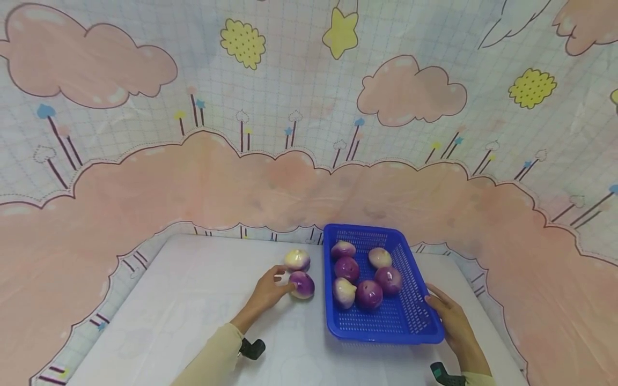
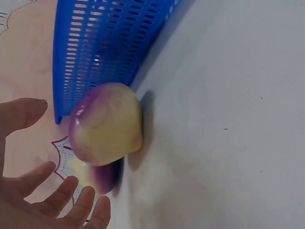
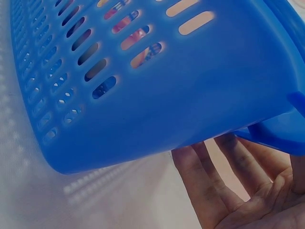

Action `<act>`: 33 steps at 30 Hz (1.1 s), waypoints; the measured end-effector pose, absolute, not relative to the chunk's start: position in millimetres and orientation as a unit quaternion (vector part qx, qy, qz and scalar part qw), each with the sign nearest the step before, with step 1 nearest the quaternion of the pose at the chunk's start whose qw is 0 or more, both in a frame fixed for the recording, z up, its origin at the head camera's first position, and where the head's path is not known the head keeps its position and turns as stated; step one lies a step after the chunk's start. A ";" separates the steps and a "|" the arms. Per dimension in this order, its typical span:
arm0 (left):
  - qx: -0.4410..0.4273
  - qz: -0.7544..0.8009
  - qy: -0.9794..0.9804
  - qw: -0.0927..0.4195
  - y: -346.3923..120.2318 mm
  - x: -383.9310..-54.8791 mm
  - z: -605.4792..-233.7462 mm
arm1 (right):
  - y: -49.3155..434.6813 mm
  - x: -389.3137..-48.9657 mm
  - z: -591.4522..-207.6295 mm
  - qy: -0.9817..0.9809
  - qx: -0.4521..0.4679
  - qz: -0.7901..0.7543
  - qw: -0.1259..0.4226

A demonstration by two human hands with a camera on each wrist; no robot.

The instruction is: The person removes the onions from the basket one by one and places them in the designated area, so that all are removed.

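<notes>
A glossy purple-and-cream turnip point(image 1: 302, 285) lies on the table beside the blue basket point(image 1: 386, 339). My left hand point(image 1: 272, 288) is at its left side, thumb close to it; in the left wrist view the hand's fingers are spread around nothing. Behind that turnip is a paler turnip point(image 1: 296, 260). The left wrist view shows one turnip point(image 2: 107, 124) in front, partly covering the other. My right hand point(image 1: 454, 321) holds the basket's right rim, fingers against the outer wall in the right wrist view; its thumb is hidden there. Several turnips point(image 1: 369, 295) lie inside the basket.
The white table point(image 1: 183, 300) runs back to a padded-looking printed backdrop point(image 1: 270, 198) with clouds and stars. Dark wrist devices point(image 1: 252, 349) sit at both sleeves. The basket's slotted wall point(image 3: 167, 105) fills much of the right wrist view.
</notes>
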State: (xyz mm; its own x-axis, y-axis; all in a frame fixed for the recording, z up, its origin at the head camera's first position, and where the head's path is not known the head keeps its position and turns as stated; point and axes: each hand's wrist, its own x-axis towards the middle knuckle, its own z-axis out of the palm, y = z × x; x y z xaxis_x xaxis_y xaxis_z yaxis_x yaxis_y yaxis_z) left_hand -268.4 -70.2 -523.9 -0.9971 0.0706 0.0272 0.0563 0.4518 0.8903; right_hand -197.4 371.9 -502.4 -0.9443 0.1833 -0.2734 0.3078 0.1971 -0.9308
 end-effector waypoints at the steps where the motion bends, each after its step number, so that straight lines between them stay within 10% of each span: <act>1: 0.042 0.523 0.852 0.002 -70.8 -267.1 -522.1 | 372.0 -197.6 -502.5 0.772 0.160 -0.613 0.051; 33: 0.136 0.595 0.790 -0.050 -50.3 -230.5 -444.3 | 373.2 -199.2 -504.4 0.779 0.157 -0.605 0.053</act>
